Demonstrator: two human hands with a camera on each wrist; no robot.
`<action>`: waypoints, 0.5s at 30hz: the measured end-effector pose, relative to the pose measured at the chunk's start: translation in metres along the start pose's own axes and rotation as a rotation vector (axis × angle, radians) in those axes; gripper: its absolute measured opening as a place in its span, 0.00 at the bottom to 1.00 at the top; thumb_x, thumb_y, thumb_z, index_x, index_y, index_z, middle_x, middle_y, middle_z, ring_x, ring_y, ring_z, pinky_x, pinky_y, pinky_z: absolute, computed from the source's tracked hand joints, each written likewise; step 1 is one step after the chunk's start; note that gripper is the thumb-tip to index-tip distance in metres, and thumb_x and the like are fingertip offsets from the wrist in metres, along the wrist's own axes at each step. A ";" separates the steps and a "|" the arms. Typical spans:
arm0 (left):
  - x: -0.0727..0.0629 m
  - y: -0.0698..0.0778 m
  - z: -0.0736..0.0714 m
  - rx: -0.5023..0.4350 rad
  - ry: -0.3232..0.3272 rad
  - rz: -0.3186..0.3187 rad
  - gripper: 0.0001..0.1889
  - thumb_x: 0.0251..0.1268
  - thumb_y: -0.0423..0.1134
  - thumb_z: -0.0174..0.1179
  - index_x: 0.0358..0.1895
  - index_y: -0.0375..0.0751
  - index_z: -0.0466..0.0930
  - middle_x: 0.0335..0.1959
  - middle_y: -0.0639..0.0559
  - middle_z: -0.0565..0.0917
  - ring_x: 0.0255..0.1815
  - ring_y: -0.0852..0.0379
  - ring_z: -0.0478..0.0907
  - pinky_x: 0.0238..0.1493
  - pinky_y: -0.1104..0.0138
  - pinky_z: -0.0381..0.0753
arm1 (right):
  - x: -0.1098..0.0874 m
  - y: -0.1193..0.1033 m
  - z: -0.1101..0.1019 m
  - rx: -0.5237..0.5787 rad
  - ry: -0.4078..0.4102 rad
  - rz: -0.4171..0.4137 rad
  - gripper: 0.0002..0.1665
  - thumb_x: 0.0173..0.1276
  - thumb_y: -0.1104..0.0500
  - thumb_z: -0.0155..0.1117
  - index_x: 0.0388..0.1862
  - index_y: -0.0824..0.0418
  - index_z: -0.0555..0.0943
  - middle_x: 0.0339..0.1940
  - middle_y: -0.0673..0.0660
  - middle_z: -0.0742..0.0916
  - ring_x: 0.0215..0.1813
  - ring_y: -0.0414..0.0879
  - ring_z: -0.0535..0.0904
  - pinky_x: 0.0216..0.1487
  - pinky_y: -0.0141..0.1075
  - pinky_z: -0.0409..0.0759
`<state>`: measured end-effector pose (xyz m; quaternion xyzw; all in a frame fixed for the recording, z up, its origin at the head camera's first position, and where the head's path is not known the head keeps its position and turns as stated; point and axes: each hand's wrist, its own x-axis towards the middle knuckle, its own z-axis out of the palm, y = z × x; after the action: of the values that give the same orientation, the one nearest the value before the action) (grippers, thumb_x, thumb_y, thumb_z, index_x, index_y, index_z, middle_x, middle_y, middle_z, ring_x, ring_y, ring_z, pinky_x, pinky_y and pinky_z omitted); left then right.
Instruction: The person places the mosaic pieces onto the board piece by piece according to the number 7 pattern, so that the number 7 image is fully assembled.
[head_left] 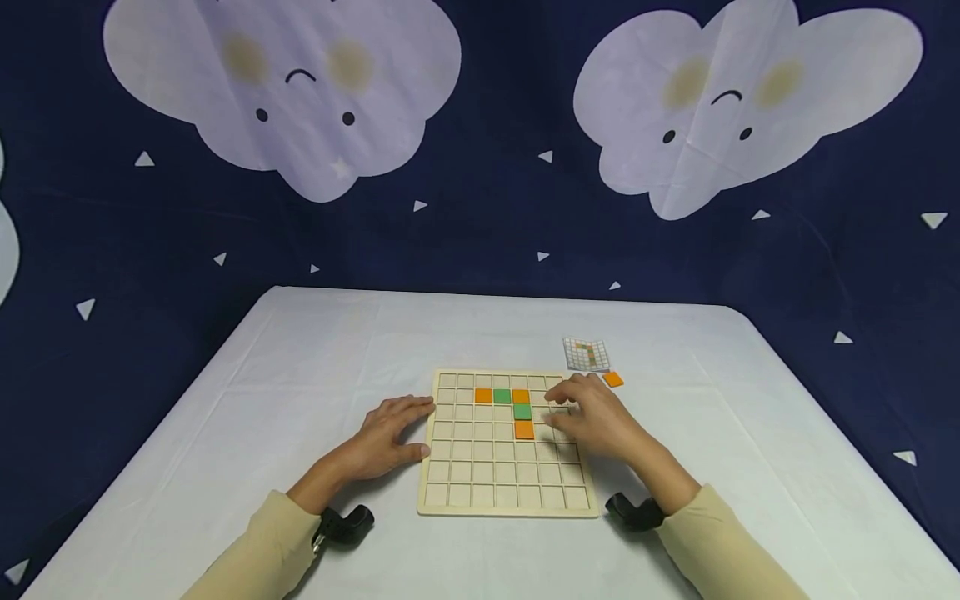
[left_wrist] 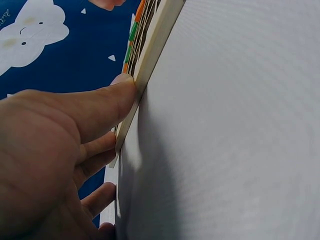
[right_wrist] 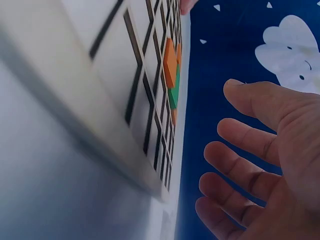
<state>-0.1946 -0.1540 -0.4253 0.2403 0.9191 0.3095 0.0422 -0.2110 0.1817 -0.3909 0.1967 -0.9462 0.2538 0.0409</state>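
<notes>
A pale wooden grid board (head_left: 508, 512) lies on the table, divided into small square cells. Orange and green square tiles (head_left: 522, 412) fill several cells, a short row near the top with a column running down from its right end. My left hand (head_left: 387, 435) rests at the board's left edge, thumb and fingertips against the rim; its thumb (left_wrist: 107, 107) shows on the frame in the left wrist view. Above the board's right side hovers my right hand (head_left: 600, 421), fingers apart, holding nothing. In the right wrist view, that hand's fingers (right_wrist: 235, 160) are loosely bent.
Behind the board's upper right corner lies a small printed card (head_left: 587, 354) with a grid pattern. One loose orange tile (head_left: 613, 379) sits beside it, just beyond my right hand. A white cloth covers the table (head_left: 337, 350); a dark blue cloud-patterned curtain (head_left: 487, 233) hangs behind.
</notes>
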 end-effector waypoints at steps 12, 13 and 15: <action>0.000 0.000 0.000 0.005 0.003 0.013 0.32 0.59 0.42 0.63 0.67 0.37 0.66 0.71 0.44 0.65 0.72 0.39 0.56 0.67 0.40 0.51 | -0.010 0.020 -0.013 -0.038 0.061 0.030 0.17 0.58 0.54 0.69 0.45 0.58 0.83 0.42 0.54 0.83 0.49 0.49 0.73 0.48 0.45 0.72; 0.000 0.000 0.000 0.006 0.004 0.013 0.32 0.59 0.42 0.63 0.67 0.37 0.66 0.71 0.44 0.65 0.72 0.39 0.56 0.66 0.40 0.51 | -0.011 0.022 -0.014 -0.039 0.061 0.035 0.17 0.58 0.54 0.69 0.45 0.58 0.83 0.42 0.54 0.83 0.49 0.49 0.73 0.48 0.45 0.72; 0.000 0.000 0.000 0.005 0.004 0.012 0.32 0.59 0.42 0.63 0.67 0.38 0.66 0.71 0.44 0.65 0.72 0.39 0.56 0.67 0.40 0.51 | -0.012 0.025 -0.015 -0.042 0.063 0.042 0.17 0.58 0.54 0.69 0.45 0.58 0.83 0.42 0.54 0.83 0.49 0.49 0.73 0.48 0.45 0.72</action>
<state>-0.1944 -0.1542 -0.4248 0.2452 0.9186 0.3078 0.0381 -0.2097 0.2130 -0.3913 0.1676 -0.9534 0.2410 0.0694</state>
